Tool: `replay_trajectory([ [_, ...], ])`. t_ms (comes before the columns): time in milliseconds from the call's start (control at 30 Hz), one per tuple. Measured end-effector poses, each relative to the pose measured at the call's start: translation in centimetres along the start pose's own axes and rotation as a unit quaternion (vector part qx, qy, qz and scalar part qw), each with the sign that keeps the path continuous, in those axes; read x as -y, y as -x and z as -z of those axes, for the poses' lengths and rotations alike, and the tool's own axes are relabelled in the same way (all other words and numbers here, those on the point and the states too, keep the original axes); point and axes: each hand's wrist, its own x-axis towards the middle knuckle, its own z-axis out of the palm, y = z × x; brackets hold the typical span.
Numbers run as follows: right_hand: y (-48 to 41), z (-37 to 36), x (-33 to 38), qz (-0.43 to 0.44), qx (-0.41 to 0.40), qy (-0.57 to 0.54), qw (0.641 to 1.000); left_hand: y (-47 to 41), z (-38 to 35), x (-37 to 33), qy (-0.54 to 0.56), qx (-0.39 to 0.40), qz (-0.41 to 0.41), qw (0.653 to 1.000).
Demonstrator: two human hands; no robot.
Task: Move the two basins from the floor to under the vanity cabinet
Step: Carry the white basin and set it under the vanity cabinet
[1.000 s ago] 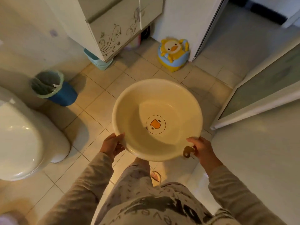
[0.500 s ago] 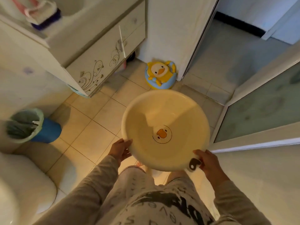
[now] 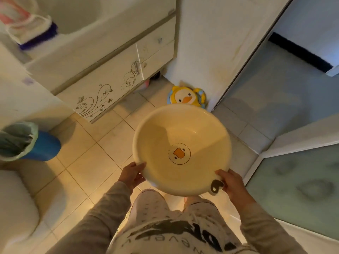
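I hold a round cream basin (image 3: pixel 201 129) with a duck face printed inside, in front of my waist above the tiled floor. My left hand (image 3: pixel 132 174) grips its near-left rim. My right hand (image 3: pixel 230 184) grips the near-right rim beside the basin's hanging tab. The vanity cabinet (image 3: pixel 113 77), white with a swirl pattern on its doors, stands ahead at the upper left, with a dark gap beneath it. A second basin does not show now.
A yellow duck potty seat (image 3: pixel 186 98) leans against the white wall ahead, just beyond the basin. A blue bin with a green liner (image 3: pixel 27 142) stands at the left. The toilet (image 3: pixel 16 211) fills the lower left. A glass door (image 3: pixel 297 187) stands at the right.
The view has tilted up and shifted, so the vanity top and sink now show. The teal basin seen under the cabinet one second ago is out of sight. My grip on the basin is unchanged.
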Motion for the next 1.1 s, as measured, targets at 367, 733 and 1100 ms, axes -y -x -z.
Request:
replay_trajectory([
  [367,-7.8,-6.4,14.4,0.038,0.136,0.23,0.963,-0.2,-5.3,1.0,0.23,-0.131,0.022,0.964],
  [733,-12.2,-15.5,16.8,-0.015,0.171,0.289,0.942,-4.1,-3.2,-3.2,0.286,-0.196,0.035,0.937],
  [1100,-15.8,-22.8,17.2,-0.07,0.174,0.331,0.925,-9.6,-0.1,-6.9,0.312,-0.202,0.091,0.924],
])
